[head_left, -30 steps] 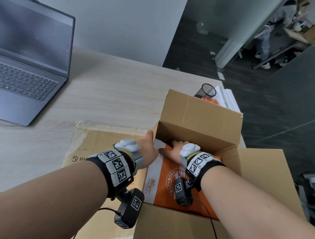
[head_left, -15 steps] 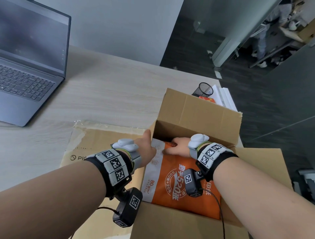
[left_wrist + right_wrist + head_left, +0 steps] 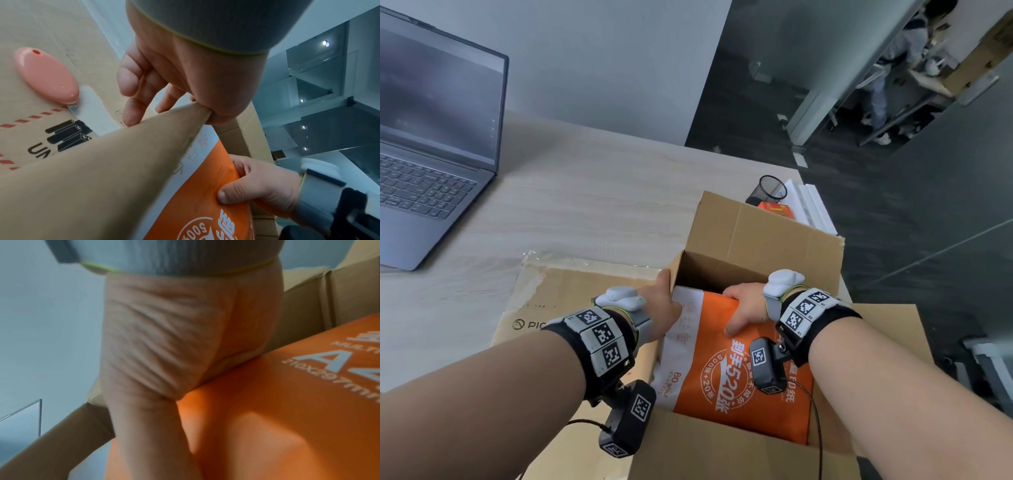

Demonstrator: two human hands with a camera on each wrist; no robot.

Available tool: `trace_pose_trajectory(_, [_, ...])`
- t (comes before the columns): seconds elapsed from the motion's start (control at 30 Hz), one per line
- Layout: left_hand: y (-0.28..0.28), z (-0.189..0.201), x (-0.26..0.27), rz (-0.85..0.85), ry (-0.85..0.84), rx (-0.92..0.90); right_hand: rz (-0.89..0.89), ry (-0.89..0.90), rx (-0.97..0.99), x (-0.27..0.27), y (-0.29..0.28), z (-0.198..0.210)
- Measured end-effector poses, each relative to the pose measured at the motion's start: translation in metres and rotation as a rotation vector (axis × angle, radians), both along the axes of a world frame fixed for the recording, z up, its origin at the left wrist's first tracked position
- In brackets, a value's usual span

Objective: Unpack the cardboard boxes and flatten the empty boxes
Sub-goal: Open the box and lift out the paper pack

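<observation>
An open cardboard box stands at the table's right end, flaps spread. Inside lies an orange-and-white ream of A4 paper, its far end tilted upward. My right hand grips that far edge, thumb on top and fingers under it; the left wrist view shows the same right hand on the ream. My left hand pinches the top edge of the box's left wall, thumb inside and fingers outside. The right wrist view shows only palm and thumb against the orange wrapper.
A flattened cardboard box lies left of the open one, with a pink oval cutter on it. An open laptop is at the far left. A mesh pen cup and white paper stacks sit behind the box, by the table edge.
My right hand has curled over the ream's far edge and raised it, shifting to the right. The ream now tilts up out of the box. My left hand stays on the left wall.
</observation>
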State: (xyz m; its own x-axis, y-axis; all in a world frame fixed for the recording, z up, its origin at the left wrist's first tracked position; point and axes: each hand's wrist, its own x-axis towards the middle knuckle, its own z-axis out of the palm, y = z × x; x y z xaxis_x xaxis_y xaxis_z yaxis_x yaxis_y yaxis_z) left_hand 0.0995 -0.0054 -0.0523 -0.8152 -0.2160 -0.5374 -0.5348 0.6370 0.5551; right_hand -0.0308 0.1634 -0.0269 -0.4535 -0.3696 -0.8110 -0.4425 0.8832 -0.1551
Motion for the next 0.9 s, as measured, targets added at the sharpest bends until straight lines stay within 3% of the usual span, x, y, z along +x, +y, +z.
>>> trace_pose_trajectory(0.23, [-0.012,0.0,0.009,-0.039,0.019,-0.015,0.028,0.082,-0.134,0.011,0.007,0.01])
trace_pose_trajectory(0.53, [-0.024,0.01,0.018,-0.058,-0.03,0.071,0.02,0.245,-0.237,0.029,0.041,0.065])
trace_pose_trajectory(0.77, [-0.027,0.034,0.016,0.147,-0.037,0.252,-0.058,0.376,-0.36,0.026,0.06,0.124])
trace_pose_trajectory(0.9, [-0.025,0.052,0.008,0.016,-0.031,0.14,0.009,0.472,-0.315,0.024,0.058,0.136])
